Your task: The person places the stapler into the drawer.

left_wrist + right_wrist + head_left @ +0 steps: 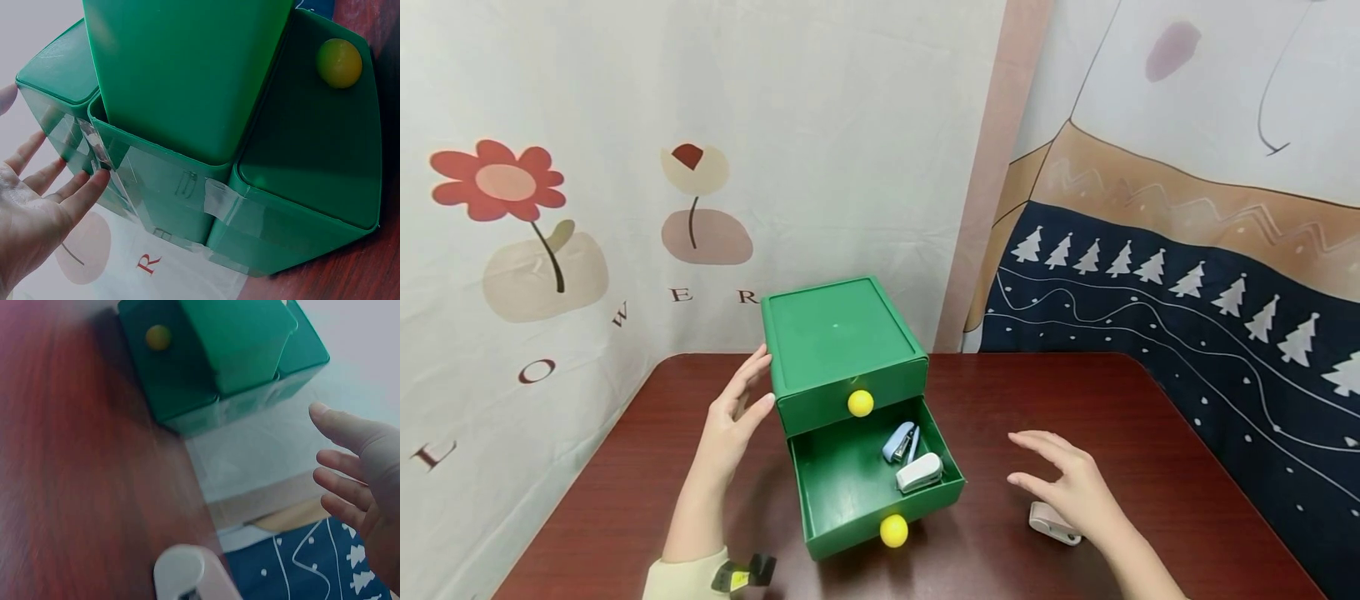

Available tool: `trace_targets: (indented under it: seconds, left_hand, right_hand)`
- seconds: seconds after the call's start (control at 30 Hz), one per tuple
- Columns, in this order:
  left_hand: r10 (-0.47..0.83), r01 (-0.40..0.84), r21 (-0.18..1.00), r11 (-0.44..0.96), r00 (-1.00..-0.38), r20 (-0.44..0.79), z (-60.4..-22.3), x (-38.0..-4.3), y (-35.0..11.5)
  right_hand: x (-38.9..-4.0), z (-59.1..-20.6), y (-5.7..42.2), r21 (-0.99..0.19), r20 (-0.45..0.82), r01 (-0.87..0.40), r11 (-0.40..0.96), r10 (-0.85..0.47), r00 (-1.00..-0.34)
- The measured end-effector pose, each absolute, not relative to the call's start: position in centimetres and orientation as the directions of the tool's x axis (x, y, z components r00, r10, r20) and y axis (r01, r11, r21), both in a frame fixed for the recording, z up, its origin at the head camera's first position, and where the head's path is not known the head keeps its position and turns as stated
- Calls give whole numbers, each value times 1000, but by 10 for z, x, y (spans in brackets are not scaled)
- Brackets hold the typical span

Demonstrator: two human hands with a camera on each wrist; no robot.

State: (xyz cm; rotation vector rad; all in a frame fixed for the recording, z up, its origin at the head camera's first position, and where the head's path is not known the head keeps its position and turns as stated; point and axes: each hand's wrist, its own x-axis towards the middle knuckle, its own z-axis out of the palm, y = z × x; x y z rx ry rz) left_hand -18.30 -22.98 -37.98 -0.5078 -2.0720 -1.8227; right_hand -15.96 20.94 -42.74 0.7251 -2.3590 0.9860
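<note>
A green drawer cabinet with yellow knobs stands on the table, its middle drawer pulled out. In that drawer a light blue stapler lies beside a white stapler. My left hand rests its extended fingertips on the cabinet's left side; the left wrist view shows these fingers spread along the taped wall. To the right of the drawer, my right hand hovers with parted fingers and holds nothing. Just below it a pale pink stapler lies on the table, partly covered by the hand in the head view.
The dark red wooden table reaches back to a printed cloth backdrop. A closed bottom drawer with its own yellow knob sits under the pulled-out one. A dark strap device is on my left wrist.
</note>
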Motion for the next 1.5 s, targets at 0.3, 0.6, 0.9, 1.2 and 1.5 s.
trace_targets:
  seconds: [0.3, 0.6, 0.9, 1.2, 1.5]
  left_hand:
    - [47, 478, 870, 123, -878, 476, -380, -183, -230]
    - [45, 471, 872, 129, -882, 470, -378, -182, -229]
    - [44, 469, 874, 124, -883, 467, -378, -182, -229]
    - [43, 474, 872, 122, -880, 472, -379, -182, -229]
    - [38, 473, 873, 122, -881, 472, -379, -182, -229]
  right_hand:
    - [-149, -438, 231, -455, 627, -657, 601, -308, -716]
    - [-141, -453, 250, -475, 589, -644, 600, -327, -739]
    - [-137, -465, 261, -498, 551, -639, 586, -356, -755]
    - [-135, -473, 262, -517, 520, -624, 586, -364, -773]
    - [-135, -479, 263, -511, 517, -629, 586, -376, -769]
